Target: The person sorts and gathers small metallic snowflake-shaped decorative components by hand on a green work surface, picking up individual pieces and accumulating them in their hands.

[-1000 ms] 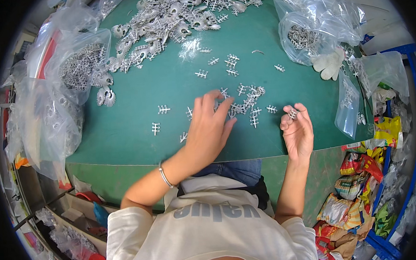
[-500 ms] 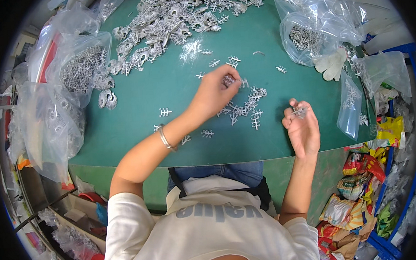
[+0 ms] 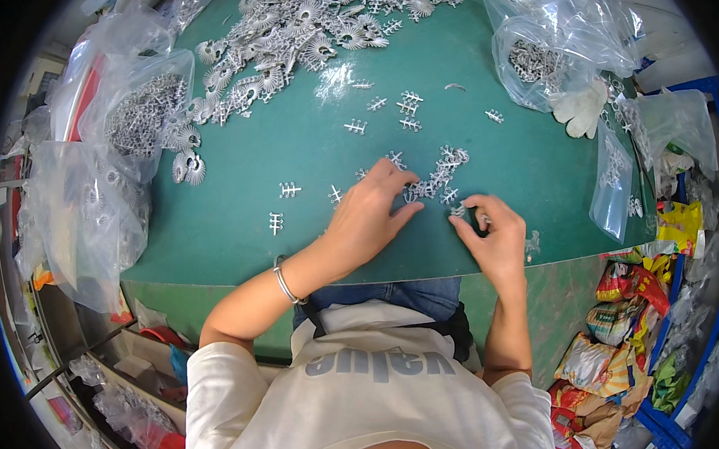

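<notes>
Small silver metal pieces shaped like branched fishbones lie about both hands on the green table. My left hand point(image 3: 368, 206) is low over the table, palm down, its thumb and forefinger apart beside a loose cluster of these branched pieces point(image 3: 432, 186). The fingertips are close to the cluster; whether they touch it I cannot tell. To the right, my right hand point(image 3: 497, 235) has its fingers curled, with thumb and forefinger pinching a branched metal piece point(image 3: 458, 211). The curled fingers partly hide what else is in that palm. A metal bangle point(image 3: 284, 280) circles my left wrist.
A large heap of silver metal pieces point(image 3: 285, 49), many fan-shaped, covers the table's far side. Clear plastic bags with metal parts stand at left point(image 3: 146, 114) and right point(image 3: 534, 59). A white glove point(image 3: 579, 113) lies by the right bag. Coloured packets point(image 3: 612, 321) fill the right side below.
My left hand has come down nearer to me, and its closed fingers have parted. My right hand has turned from palm up and moved left toward the cluster, now pinching a piece.
</notes>
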{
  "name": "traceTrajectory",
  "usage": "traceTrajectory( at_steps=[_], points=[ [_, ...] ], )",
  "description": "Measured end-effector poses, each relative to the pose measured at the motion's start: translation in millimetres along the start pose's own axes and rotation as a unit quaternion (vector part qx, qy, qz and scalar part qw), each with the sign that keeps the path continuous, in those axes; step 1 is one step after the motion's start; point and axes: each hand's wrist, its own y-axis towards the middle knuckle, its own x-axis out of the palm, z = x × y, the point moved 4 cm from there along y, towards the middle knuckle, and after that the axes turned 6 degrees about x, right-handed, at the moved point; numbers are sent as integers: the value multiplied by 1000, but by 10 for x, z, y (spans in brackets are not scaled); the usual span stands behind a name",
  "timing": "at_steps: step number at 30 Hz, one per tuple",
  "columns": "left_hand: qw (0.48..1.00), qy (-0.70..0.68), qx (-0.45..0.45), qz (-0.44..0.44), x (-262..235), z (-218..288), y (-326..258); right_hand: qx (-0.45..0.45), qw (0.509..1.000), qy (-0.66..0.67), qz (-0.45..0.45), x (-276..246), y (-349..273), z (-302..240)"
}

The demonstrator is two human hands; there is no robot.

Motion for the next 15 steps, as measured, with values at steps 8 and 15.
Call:
traceTrajectory(
  at_steps=[8,15],
  points=[
    [987,136,77,-22,122,84,104,192,578,788,-84,-73,85,67],
    [993,116,33,-12,-54,132,-51,7,999,-31,41,109,61,-62]
  ],
)
